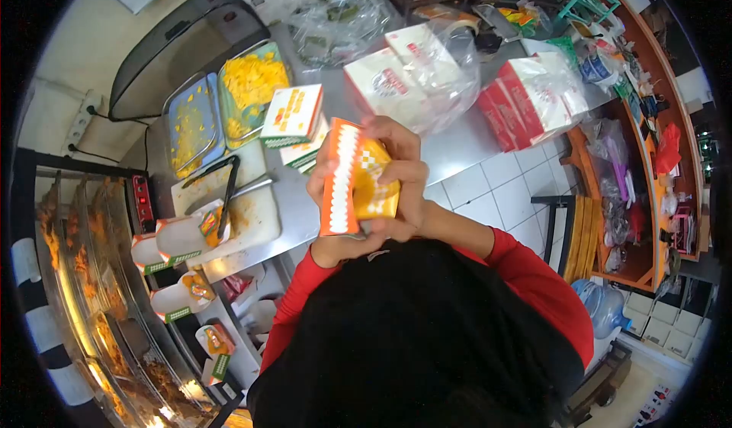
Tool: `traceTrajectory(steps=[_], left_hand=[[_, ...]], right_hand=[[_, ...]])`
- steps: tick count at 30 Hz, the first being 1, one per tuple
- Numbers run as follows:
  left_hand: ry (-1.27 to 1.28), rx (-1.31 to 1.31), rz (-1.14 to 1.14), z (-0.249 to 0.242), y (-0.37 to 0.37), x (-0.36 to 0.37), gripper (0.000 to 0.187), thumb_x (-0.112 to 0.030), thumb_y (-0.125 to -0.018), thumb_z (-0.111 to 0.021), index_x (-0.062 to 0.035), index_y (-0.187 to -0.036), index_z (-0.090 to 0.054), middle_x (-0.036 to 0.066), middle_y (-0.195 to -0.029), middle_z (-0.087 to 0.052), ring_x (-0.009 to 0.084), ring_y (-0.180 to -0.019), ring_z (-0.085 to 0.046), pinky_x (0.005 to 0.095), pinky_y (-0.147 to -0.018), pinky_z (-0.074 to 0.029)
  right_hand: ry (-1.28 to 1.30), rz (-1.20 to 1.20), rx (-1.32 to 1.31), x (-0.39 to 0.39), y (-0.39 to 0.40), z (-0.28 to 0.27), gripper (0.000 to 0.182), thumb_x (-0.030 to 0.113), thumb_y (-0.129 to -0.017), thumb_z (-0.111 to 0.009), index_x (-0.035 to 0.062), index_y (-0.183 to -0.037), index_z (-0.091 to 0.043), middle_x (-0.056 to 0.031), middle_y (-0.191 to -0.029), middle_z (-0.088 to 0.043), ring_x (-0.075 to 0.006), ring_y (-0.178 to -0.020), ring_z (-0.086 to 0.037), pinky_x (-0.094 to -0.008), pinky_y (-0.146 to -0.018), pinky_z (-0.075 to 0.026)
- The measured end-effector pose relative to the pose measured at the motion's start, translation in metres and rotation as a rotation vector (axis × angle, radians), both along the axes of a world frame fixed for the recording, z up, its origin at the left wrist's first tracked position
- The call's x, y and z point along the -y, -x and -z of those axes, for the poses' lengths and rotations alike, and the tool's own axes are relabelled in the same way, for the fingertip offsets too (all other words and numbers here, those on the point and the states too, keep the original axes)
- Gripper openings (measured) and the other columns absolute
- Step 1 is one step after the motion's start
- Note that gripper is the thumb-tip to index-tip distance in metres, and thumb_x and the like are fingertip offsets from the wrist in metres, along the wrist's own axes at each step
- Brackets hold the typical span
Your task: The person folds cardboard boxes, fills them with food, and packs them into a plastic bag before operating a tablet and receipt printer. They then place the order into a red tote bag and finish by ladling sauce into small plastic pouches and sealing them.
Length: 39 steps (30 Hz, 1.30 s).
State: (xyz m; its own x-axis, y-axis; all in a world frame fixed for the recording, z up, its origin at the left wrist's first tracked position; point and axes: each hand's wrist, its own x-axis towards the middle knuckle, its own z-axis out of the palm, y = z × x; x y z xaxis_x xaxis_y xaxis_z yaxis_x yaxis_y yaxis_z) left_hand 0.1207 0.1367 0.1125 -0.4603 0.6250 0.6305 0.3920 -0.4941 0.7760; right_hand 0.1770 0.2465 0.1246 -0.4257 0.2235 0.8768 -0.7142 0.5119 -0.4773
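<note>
Both my hands hold a small cardboard food box (339, 180) in front of my chest. One orange side bears a white jagged pattern, and another is yellow with white checks. My left hand (335, 250) is closed around its left side and lower end. Curled fingers of my right hand (406, 175) press on the yellow side from the right. Just beyond the box, a white-and-orange printed carton (293, 114) sits on top of another similar one. Whatever is inside the held box is hidden.
Trays of yellow pieces (255, 81) and a cutting board (255, 218) with tongs (229, 192) lie left on the steel table (450, 150). Open boxes with fried food (217, 340) stand beside a lit display case (91, 298). Plastic-wrapped box stacks (389, 81) are ahead.
</note>
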Motion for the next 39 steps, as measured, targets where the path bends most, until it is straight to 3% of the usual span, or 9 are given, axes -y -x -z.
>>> traceTrajectory(steps=[3,7,12,19,28,30,31,34,39], left_hand=[[0.063,0.247,0.171,-0.008,-0.015,-0.031,0.109,-0.029,-0.055,-0.09,-0.0187,-0.134,-0.016,0.019,-0.143,-0.02,0.0337,-0.133,-0.027,0.0458,-0.105,-0.028],[-0.086,0.233,0.173,0.007,-0.022,-0.082,0.115,-0.036,-0.053,-0.09,-0.0121,-0.135,-0.014,0.016,-0.14,-0.022,0.0297,-0.132,-0.029,0.0428,-0.105,-0.031],[0.064,0.448,0.024,0.011,-0.033,-0.114,0.105,-0.038,-0.052,-0.09,-0.0089,-0.131,-0.027,0.007,-0.126,-0.032,0.0242,-0.121,-0.04,0.0382,-0.1,-0.038],[-0.091,0.405,-0.042,-0.002,-0.057,-0.152,0.105,-0.026,-0.05,-0.092,-0.0078,-0.131,-0.027,0.006,-0.126,-0.032,0.0211,-0.121,-0.039,0.0356,-0.1,-0.037],[0.164,0.186,-0.082,-0.023,-0.046,-0.168,0.103,-0.02,-0.052,-0.088,-0.0059,-0.134,-0.028,0.009,-0.133,-0.029,0.0246,-0.126,-0.035,0.037,-0.105,-0.029],[0.201,0.117,-0.171,-0.025,-0.034,-0.165,0.097,-0.017,-0.054,-0.086,-0.0046,-0.133,-0.031,0.01,-0.129,-0.036,0.0248,-0.123,-0.039,0.037,-0.104,-0.033],[0.052,0.657,-0.046,-0.027,-0.035,-0.167,0.093,-0.009,-0.056,-0.081,-0.0049,-0.133,-0.03,0.01,-0.125,-0.041,0.0249,-0.121,-0.043,0.0373,-0.102,-0.038],[-0.075,0.849,-0.246,-0.012,-0.034,-0.166,0.083,-0.02,-0.067,-0.069,-0.0091,-0.137,-0.027,0.011,-0.125,-0.041,0.026,-0.118,-0.044,0.0372,-0.1,-0.04],[-0.158,0.585,-0.579,-0.035,-0.017,-0.176,0.076,-0.031,-0.07,-0.066,-0.0061,-0.134,-0.031,0.013,-0.124,-0.042,0.0269,-0.116,-0.044,0.0375,-0.099,-0.037]], right_hand=[[0.215,-0.143,-0.024,-0.022,-0.009,-0.005,0.063,0.053,-0.09,-0.044,0.0135,-0.137,-0.033,-0.0268,-0.141,-0.023,-0.0438,-0.133,-0.019,-0.0553,-0.107,-0.015],[-0.255,-0.063,0.242,-0.087,-0.037,-0.026,0.066,0.058,-0.091,-0.034,0.0154,-0.141,-0.031,-0.0242,-0.144,-0.021,-0.0431,-0.135,-0.018,-0.0561,-0.108,-0.012],[-0.378,-0.034,0.135,-0.164,-0.044,-0.027,0.025,0.033,-0.09,-0.054,0.0153,-0.101,-0.067,-0.0198,-0.12,-0.05,-0.0392,-0.118,-0.045,-0.0483,-0.098,-0.036],[-0.25,-0.16,0.134,-0.195,-0.049,-0.028,0.023,0.03,-0.082,-0.066,0.009,-0.091,-0.064,-0.0188,-0.117,-0.049,-0.0411,-0.112,-0.049,-0.0507,-0.096,-0.039],[-0.305,-0.188,0.185,-0.199,-0.043,-0.018,0.047,0.034,-0.095,-0.042,0.0224,-0.14,-0.034,-0.0246,-0.147,-0.02,-0.0476,-0.136,-0.011,-0.054,-0.108,-0.016],[-0.398,-0.177,0.32,-0.215,-0.051,-0.027,0.045,0.031,-0.095,-0.044,0.0193,-0.139,-0.04,-0.0234,-0.146,-0.026,-0.0432,-0.137,-0.018,-0.0498,-0.108,-0.022],[-0.44,-0.27,0.447,-0.257,-0.055,-0.05,0.041,0.028,-0.095,-0.046,0.0149,-0.133,-0.047,-0.0212,-0.138,-0.038,-0.0364,-0.13,-0.033,-0.0441,-0.103,-0.031],[-0.294,-0.038,0.668,-0.377,-0.042,-0.091,0.033,0.01,-0.089,-0.056,0.0059,-0.121,-0.058,-0.0083,-0.104,-0.067,-0.0119,-0.084,-0.061,-0.0258,-0.08,-0.048],[-0.717,0.11,0.927,-0.545,-0.022,0.067,0.092,0.015,-0.056,-0.084,0.0107,-0.137,-0.04,-0.0163,-0.133,-0.043,-0.0286,-0.121,-0.045,-0.0377,-0.099,-0.039]])
